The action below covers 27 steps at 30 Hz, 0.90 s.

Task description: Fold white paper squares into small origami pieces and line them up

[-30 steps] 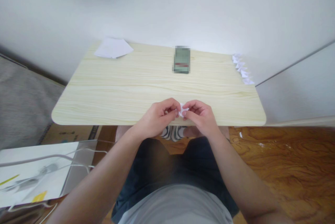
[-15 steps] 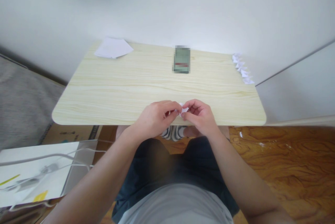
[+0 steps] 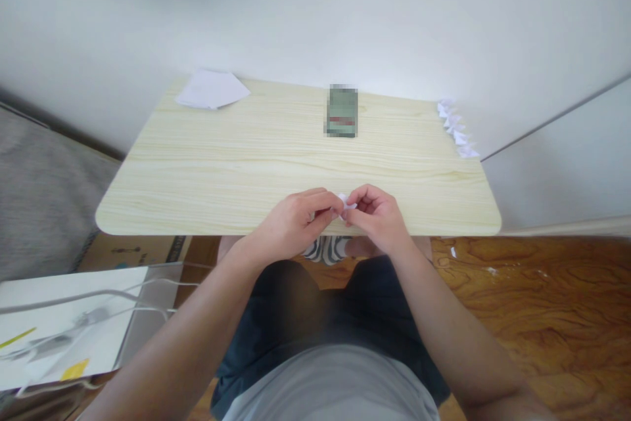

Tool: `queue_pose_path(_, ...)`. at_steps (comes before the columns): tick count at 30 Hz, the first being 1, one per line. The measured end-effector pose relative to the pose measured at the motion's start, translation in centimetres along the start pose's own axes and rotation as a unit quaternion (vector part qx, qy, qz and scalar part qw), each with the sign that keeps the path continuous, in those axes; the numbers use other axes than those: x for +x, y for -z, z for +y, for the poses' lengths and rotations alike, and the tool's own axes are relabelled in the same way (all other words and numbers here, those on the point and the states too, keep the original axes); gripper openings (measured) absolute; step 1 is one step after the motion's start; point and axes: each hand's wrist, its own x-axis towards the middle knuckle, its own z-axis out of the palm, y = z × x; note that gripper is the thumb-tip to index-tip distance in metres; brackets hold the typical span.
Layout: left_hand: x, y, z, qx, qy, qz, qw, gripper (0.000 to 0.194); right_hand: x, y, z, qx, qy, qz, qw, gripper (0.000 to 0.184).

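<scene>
Between my two hands, close to the table's front edge, is a small folded piece of white paper (image 3: 349,205). My left hand (image 3: 306,219) pinches its left side with thumb and forefinger. On the other side my right hand (image 3: 378,216) grips it, fingers curled and thumb pressed against the paper. Fingertips cover much of the piece, so its exact shape is hidden. Along the table's right edge sits a row of several small folded white paper pieces (image 3: 457,129). A stack of white paper sheets (image 3: 213,89) lies at the back left corner.
A pale wood-grain table (image 3: 236,158) stands against a white wall (image 3: 315,20). At its back middle lies a blurred green rectangular item (image 3: 342,112). Below left are a cardboard box (image 3: 133,251) and a white box (image 3: 64,322) with cables across it. A paper scrap (image 3: 453,252) lies on the wooden floor.
My right fingers have shifted slightly on the folded paper, and its visible part looks a little different. Both hands stay in nearly the same place.
</scene>
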Motion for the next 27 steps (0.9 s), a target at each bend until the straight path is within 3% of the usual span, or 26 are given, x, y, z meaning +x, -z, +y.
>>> queue_pose_path(6, -0.1, 0.0, 0.2, -0.076, 0.067, 0.030, 0.994, 0.013, -0.1, 0.3, 0.1, 0.012, 0.010, -0.016, 1.000, 0.022)
queue_pose_path(9, -0.1, -0.2, 0.1, -0.110, 0.105, 0.059, 0.987, 0.022, -0.2, 0.5, 0.2, 0.023, 0.026, -0.026, 0.999, 0.024)
queue_pose_path(12, 0.0, -0.5, 0.1, -0.123, 0.122, 0.045, 0.984, 0.027, -0.4, 0.5, 0.3, 0.021, 0.046, -0.028, 0.998, 0.025)
queue_pose_path(18, 0.0, -0.8, 0.1, -0.116, 0.111, 0.065, 0.985, 0.028, -0.6, 0.2, 0.1, 0.022, 0.066, -0.002, 0.998, 0.039)
queue_pose_path(22, -0.1, -1.0, 0.1, -0.082, 0.092, 0.073, 0.990, 0.026, -0.6, 0.1, -0.2, -0.019, 0.054, -0.019, 0.998, 0.022)
queue_pose_path(27, -0.2, -1.0, 0.3, -0.018, 0.054, 0.090, 0.994, 0.017, -0.7, 0.1, -0.3, -0.030, 0.063, -0.012, 0.997, 0.021)
